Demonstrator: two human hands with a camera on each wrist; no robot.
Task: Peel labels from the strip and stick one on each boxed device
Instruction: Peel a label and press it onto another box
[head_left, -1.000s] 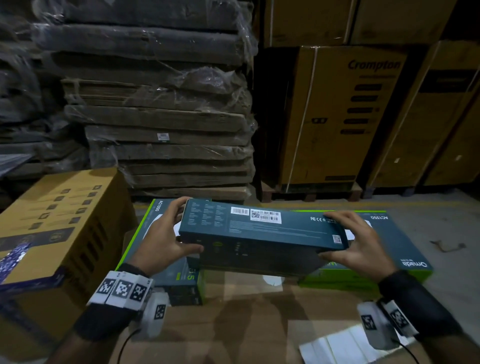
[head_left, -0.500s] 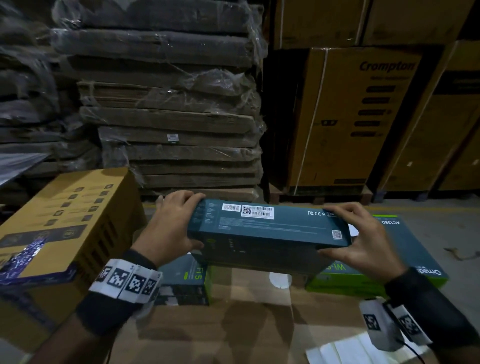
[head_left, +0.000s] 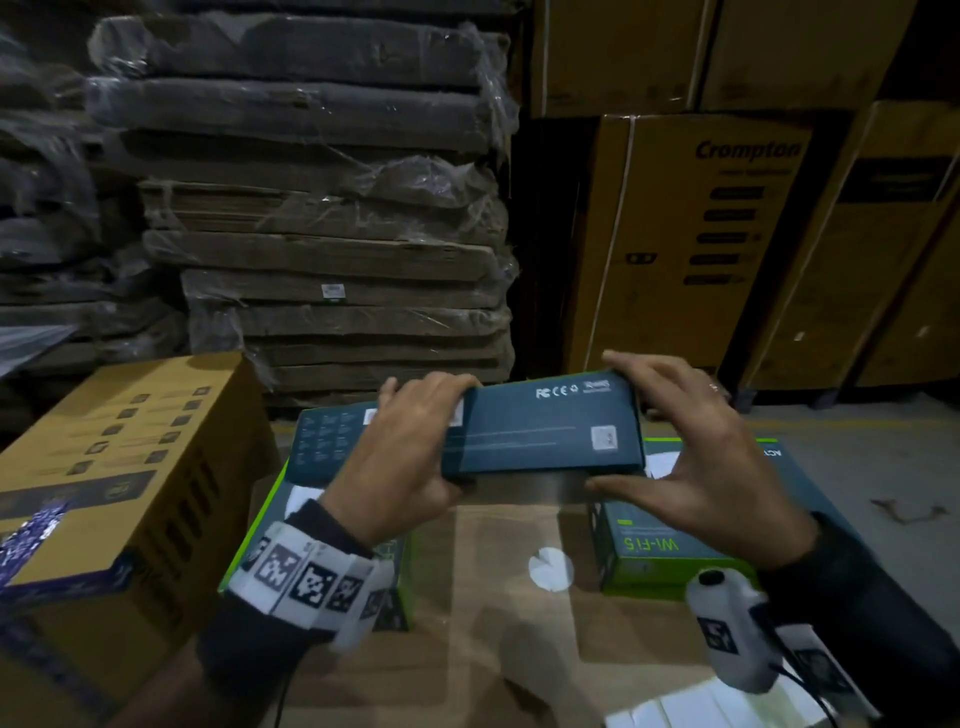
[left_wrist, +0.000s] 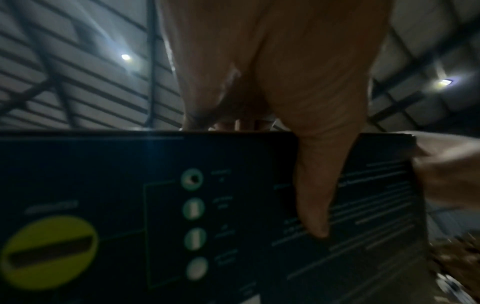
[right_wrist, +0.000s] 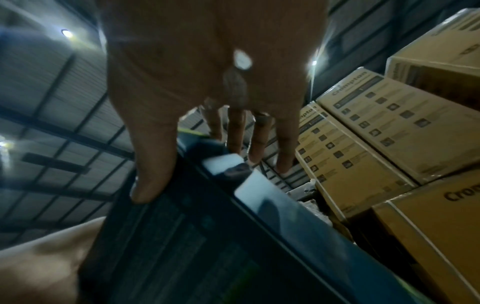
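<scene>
I hold a dark teal device box (head_left: 540, 441) on edge above the cardboard worktop. My left hand (head_left: 436, 436) grips it near its middle, fingers curled over the top edge and thumb (left_wrist: 317, 195) on the printed face. My right hand (head_left: 639, 421) pinches the right end, with the thumb (right_wrist: 153, 174) below and the fingers spread over the far edge. A small white label (head_left: 603, 437) sits on the box's narrow side. The white label strip (head_left: 701, 712) lies at the near right edge of the worktop.
More teal and green device boxes lie on the worktop, one at the left (head_left: 317, 441) and one at the right (head_left: 675, 551). A yellow carton (head_left: 119, 467) stands at the left. A white round sticker (head_left: 550, 569) lies on the cardboard. Wrapped stacks and tall cartons (head_left: 691, 244) fill the back.
My left hand slid from the box's left end to near its middle. The box shifted right and tilted, and another teal box now shows behind my left hand.
</scene>
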